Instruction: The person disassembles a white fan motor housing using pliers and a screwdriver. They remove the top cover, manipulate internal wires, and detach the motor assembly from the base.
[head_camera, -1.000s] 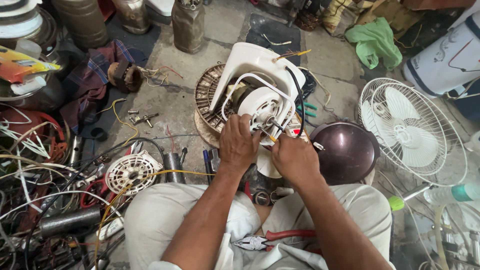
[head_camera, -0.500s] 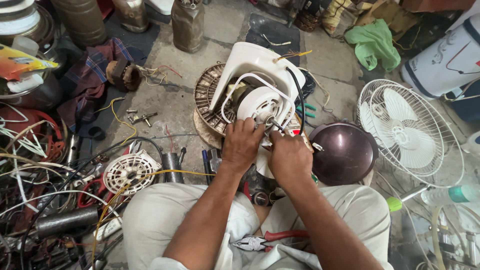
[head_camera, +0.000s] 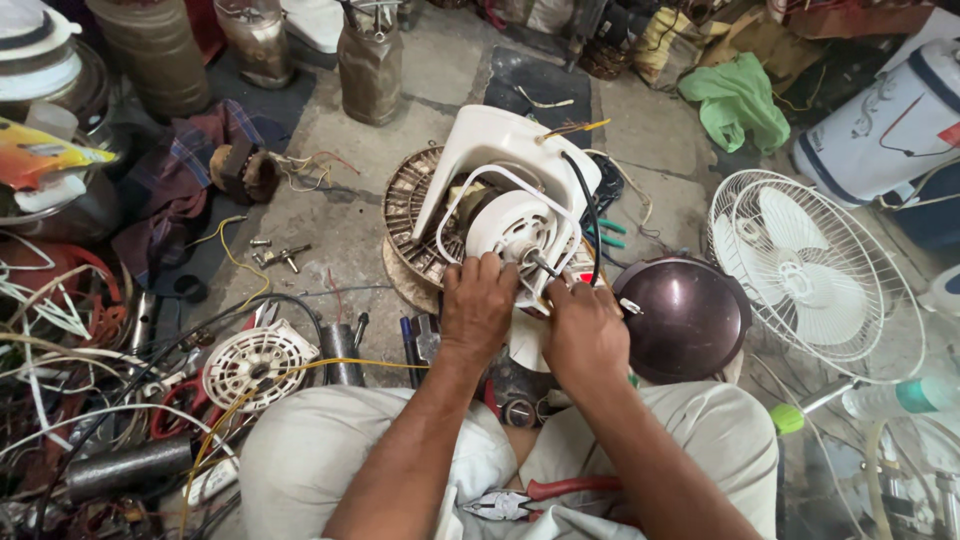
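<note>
Fan motor (head_camera: 520, 232) — just above both hands, touching

— What's lying around there?
— A fan guard (head_camera: 805, 268) on the right, a dark dome (head_camera: 685, 318) just beside it, a green cloth (head_camera: 738, 100) farther back.
— And left?
— Tangled wires (head_camera: 60, 330), a white grille (head_camera: 258, 362), pliers (head_camera: 535, 497) on the lap.

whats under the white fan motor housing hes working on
A round ribbed motor part lies on the floor under the white fan motor housing; the housing and both hands cover its middle and right side.
</note>
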